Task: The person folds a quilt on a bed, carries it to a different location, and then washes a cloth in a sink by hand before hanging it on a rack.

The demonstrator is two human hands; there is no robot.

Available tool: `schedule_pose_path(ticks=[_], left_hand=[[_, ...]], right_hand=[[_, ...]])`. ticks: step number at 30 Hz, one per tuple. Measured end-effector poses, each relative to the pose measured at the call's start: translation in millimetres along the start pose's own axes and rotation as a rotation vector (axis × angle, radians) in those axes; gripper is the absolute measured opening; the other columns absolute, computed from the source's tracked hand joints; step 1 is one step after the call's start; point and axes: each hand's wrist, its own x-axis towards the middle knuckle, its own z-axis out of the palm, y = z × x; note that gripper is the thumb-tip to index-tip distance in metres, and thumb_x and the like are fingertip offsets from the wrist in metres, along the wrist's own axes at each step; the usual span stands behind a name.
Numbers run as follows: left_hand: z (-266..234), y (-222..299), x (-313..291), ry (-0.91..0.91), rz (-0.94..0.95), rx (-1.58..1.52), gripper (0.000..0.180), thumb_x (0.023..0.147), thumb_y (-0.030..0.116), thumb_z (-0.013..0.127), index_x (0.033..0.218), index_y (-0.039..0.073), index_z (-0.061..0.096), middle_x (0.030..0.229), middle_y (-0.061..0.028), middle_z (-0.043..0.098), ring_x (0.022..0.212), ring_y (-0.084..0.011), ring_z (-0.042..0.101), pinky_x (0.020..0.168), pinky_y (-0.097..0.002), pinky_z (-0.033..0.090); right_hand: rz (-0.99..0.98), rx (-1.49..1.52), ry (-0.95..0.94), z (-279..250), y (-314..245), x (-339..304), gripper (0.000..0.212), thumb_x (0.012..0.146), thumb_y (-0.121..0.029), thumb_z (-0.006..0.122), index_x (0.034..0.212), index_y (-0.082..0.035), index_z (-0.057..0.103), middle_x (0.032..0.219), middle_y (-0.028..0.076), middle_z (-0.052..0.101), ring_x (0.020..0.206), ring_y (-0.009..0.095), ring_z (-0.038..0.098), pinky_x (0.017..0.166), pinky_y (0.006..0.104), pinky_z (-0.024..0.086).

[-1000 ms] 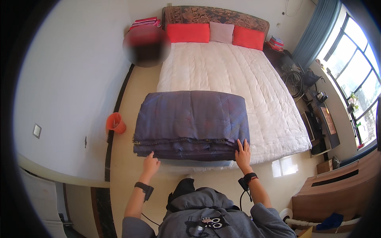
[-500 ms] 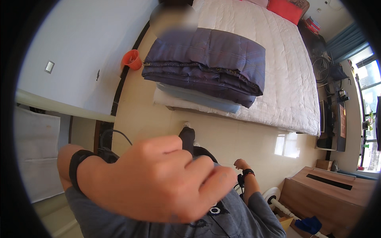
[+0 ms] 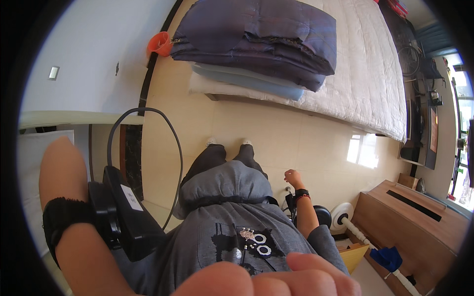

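Note:
My left hand [image 3: 266, 283] is raised very close at the lower edge. Its fingers are bent with the knuckles showing; the lower edge cuts off the rest, so anything in its grasp is hidden. The left forearm wears a wide black band [image 3: 66, 219], which holds a black box-shaped device [image 3: 131, 214] with a looping black cable [image 3: 181, 163]. On the right, my right hand [image 3: 293, 177] hangs low over the floor, fingers curled in with nothing visible in them. Dark bracelets [image 3: 301, 194] circle that wrist, beside small black gear [image 3: 290, 201].
Ahead, a bed [image 3: 368, 84] with a white quilted cover bears a folded dark purple quilt [image 3: 256, 37] on top of light blue bedding [image 3: 247, 81]. An orange bucket [image 3: 159, 44] stands by the left wall. To the right is a wooden cabinet [image 3: 400, 222], with a blue cloth [image 3: 387, 258] nearby.
My left fist has moved from mid-view down to the lower edge, uncovering my shirt and the forearm device. The view has tilted downward, so the bed sits higher. A blurred patch at the top is gone.

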Motion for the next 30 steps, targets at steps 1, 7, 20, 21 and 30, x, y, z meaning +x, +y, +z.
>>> schedule_pose_path(ticks=[1,7,20,21,30], left_hand=[[-2,-3,-14,0.013,-0.008,-0.004,0.018,0.068,0.019,0.065,0.067,0.009,0.050,0.056,0.0005,0.041,0.049,-0.0133,0.042,0.047,-0.0252,0.032],[-54,14,-174,0.089,-0.171,0.060,0.017,0.068,0.018,0.064,0.068,0.008,0.051,0.059,-0.0002,0.042,0.052,-0.0138,0.043,0.048,-0.0255,0.033],[-199,146,-661,0.230,-0.676,0.258,0.015,0.068,0.017,0.062,0.070,0.008,0.051,0.064,-0.0019,0.044,0.058,-0.0151,0.045,0.051,-0.0261,0.035],[-212,149,-699,0.234,-0.695,0.276,0.014,0.068,0.017,0.062,0.070,0.008,0.051,0.064,-0.0020,0.044,0.058,-0.0152,0.045,0.052,-0.0261,0.035],[-275,191,-971,0.314,-1.045,0.323,0.013,0.069,0.016,0.061,0.071,0.008,0.051,0.067,-0.0031,0.045,0.062,-0.0160,0.046,0.054,-0.0265,0.036]], right_hand=[[0.033,0.024,-0.042,16,2,4,0.018,0.075,-0.019,0.052,0.076,-0.007,0.064,0.067,0.008,0.065,0.062,0.021,0.064,0.061,0.0321,0.051],[-0.508,-1.204,-0.475,118,-52,22,0.010,0.068,-0.019,0.063,0.068,-0.009,0.065,0.069,0.004,0.064,0.063,0.021,0.063,0.058,0.0339,0.051],[-0.497,-0.883,-0.327,548,-410,-58,0.026,0.075,-0.018,0.046,0.082,0.000,0.063,0.087,0.023,0.061,0.087,0.037,0.058,0.078,0.0441,0.046],[-0.644,-1.012,-0.343,607,-442,-65,0.026,0.076,-0.018,0.045,0.084,-0.001,0.063,0.089,0.023,0.061,0.088,0.038,0.058,0.079,0.0444,0.045],[-1.135,-1.195,-0.660,987,-605,-196,0.027,0.082,-0.024,0.044,0.088,-0.003,0.059,0.088,0.020,0.061,0.085,0.040,0.056,0.077,0.0464,0.044]])
